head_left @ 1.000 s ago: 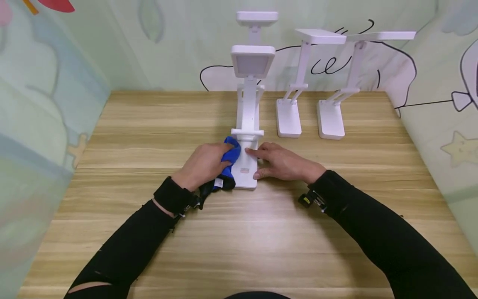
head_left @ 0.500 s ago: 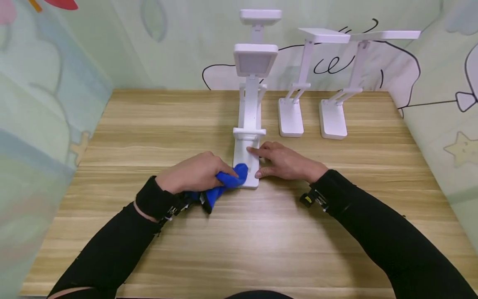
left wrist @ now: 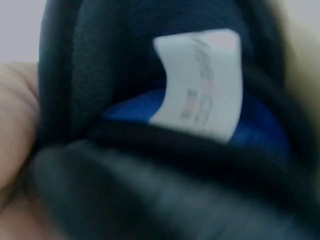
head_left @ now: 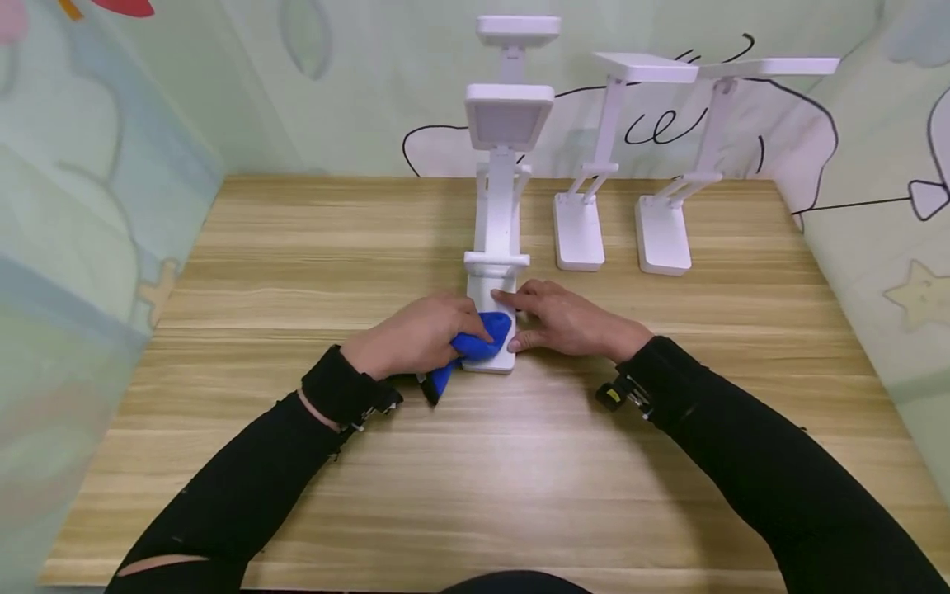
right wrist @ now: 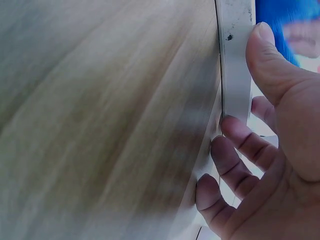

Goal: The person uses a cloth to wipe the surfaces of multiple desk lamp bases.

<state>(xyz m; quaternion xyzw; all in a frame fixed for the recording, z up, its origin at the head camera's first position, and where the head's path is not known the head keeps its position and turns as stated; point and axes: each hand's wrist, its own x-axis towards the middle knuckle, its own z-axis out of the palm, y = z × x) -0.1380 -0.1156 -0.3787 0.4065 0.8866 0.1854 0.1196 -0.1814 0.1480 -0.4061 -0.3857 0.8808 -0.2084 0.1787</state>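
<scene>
A white desk lamp (head_left: 479, 289) stands on the wooden table with its base toward me. My left hand (head_left: 416, 332) pinches a blue cloth (head_left: 486, 340) with black parts and presses it on the lower top of the base. In the left wrist view, a white label (left wrist: 202, 85) shows among the folds of the cloth. My right hand (head_left: 575, 320) rests against the base's right side, its index finger on top. Seen from the right wrist, the thumb and several loosely bent fingers (right wrist: 227, 160) touch the side edge, which bears small dark specks.
Right behind this lamp stands another white lamp (head_left: 518, 30), partly hidden by it. Two more white lamps (head_left: 579, 235) (head_left: 663, 239) stand to the right near the back edge. Printed curtains (head_left: 356, 91) enclose the wooden table (head_left: 312, 247) at the back and sides.
The left hand has moved the blue cloth from the base's left side, back toward me, then right across the base top. The right hand has stayed in place.
</scene>
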